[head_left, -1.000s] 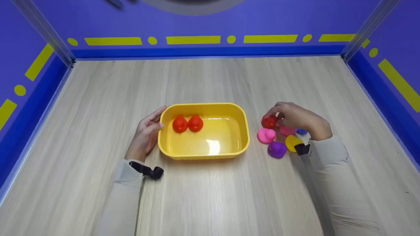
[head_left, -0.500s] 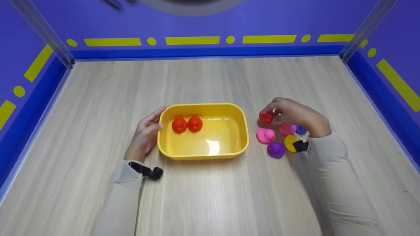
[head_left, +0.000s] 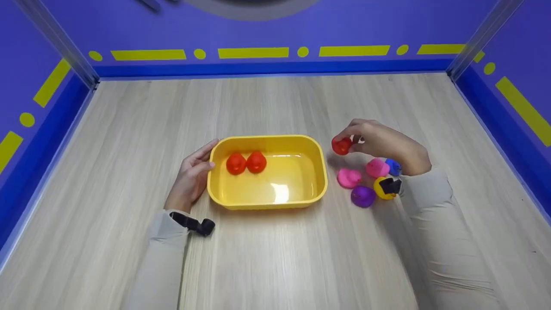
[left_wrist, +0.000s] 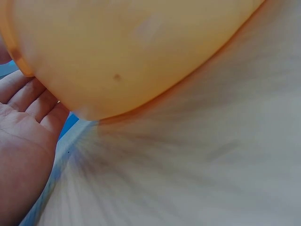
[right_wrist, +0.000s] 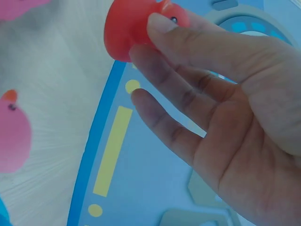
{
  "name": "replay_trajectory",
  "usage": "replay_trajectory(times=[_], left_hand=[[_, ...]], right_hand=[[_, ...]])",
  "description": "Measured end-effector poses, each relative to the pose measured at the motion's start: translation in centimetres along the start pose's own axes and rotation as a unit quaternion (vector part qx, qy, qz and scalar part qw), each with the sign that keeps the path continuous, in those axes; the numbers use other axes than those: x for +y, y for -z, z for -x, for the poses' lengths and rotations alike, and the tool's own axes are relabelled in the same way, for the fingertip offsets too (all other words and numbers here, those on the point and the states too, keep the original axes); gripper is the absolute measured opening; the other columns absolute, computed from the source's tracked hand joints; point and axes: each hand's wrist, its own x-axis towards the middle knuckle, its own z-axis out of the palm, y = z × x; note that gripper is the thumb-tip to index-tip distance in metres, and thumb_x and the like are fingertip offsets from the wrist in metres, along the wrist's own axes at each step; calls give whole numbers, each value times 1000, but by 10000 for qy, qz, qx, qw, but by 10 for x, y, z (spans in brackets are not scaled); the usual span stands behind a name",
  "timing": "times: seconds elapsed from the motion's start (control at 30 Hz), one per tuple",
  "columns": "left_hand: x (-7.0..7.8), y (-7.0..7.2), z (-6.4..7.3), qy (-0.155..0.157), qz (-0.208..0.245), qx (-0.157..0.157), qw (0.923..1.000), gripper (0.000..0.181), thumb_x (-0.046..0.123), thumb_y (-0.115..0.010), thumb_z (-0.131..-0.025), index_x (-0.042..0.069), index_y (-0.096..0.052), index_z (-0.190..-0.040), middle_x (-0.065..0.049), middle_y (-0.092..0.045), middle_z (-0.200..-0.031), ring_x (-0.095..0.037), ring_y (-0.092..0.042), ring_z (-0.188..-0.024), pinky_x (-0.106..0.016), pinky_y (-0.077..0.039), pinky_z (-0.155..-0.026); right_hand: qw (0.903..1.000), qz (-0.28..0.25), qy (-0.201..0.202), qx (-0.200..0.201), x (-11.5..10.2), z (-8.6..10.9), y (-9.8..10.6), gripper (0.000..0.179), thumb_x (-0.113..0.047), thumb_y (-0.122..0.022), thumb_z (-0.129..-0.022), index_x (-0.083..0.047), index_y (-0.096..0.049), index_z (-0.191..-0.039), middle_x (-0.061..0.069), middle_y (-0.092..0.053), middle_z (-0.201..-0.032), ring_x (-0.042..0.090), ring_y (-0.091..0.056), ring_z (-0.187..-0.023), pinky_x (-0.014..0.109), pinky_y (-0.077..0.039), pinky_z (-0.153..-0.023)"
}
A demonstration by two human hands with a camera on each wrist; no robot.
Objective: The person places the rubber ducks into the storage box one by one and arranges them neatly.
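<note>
My right hand (head_left: pixel 383 137) pinches a red rubber duck (head_left: pixel 341 145) between thumb and fingers, raised off the table just right of the yellow bin (head_left: pixel 267 206). In the right wrist view the thumb presses the side of this red duck (right_wrist: pixel 129 28), and the lower fingers are off it. At the bin's left end, my left hand (head_left: pixel 188 178) holds the wall, thumb over the rim and fingers along the outside. The left wrist view shows those fingers (left_wrist: pixel 35 101) against the bin's outer wall (left_wrist: pixel 117 56). Two red rubber ducks, one left (head_left: pixel 236 163) and one right (head_left: pixel 256 162), sit side by side inside.
Under and in front of my right forearm stand a pink duck (head_left: pixel 348 178), a second pink duck (head_left: pixel 377 167), a purple duck (head_left: pixel 363 196), a yellow duck (head_left: pixel 381 189), partly covered by the wrist camera, and a blue duck (head_left: pixel 393 167). Purple-blue panels (head_left: pixel 275 34) border the wooden table (head_left: pixel 258 267).
My right hand has lifted the red duck from the group and moved it up and left toward the bin. The left hand and the bin have stayed in place.
</note>
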Motion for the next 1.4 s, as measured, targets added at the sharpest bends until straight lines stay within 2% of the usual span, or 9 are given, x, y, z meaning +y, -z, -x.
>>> replay_trajectory(times=[0.2, 0.37, 0.6, 0.87, 1.4], left_hand=[[0, -1, 1, 39, -45, -16, 10000, 61, -11, -42, -85, -6, -34, -145, -13, -44, -148, -17, -44, -134, -30, -34, -113], [1, -1, 0, -17, -89, 10, 10000, 60, -10, -42, -85, -7, -34, -145, -11, -48, -145, -15, -45, -132, -28, -36, -111], [1, -1, 0, -4, -57, -39, 10000, 61, -10, -43, -85, -6, -34, -145, -14, -44, -148, -16, -45, -132, -27, -37, -111], [0, -1, 0, 21, -16, 23, 10000, 60, -11, -42, -85, -7, -35, -144, -8, -52, -141, -16, -48, -130, -30, -37, -111], [2, -2, 1, -29, -110, 83, 9999, 59, -11, -42, -86, -6, -35, -144, -10, -49, -144, -16, -46, -132, -28, -37, -111]], right_hand=[[9985, 132, 493, 181, -7, -4, 4, 36, 5, -70, -81, -10, -71, -114, 5, -65, -102, 19, -61, -95, 34, -57, -83], [9973, 173, 648, 289, -16, -9, 8, 35, 4, -69, -83, -10, -71, -115, 6, -65, -101, 20, -61, -95, 35, -57, -84], [9985, 66, 505, 187, -30, -17, 11, 38, 6, -69, -82, -12, -70, -116, 5, -64, -103, 19, -62, -96, 35, -57, -84], [9968, 13, 778, 167, -41, -26, 13, 35, 3, -70, -81, -11, -71, -113, 7, -65, -103, 20, -64, -93, 34, -58, -83], [9974, -69, 624, -342, -62, -40, 17, 37, 2, -71, -81, -13, -71, -115, 6, -66, -108, 21, -63, -97, 33, -57, -85]])
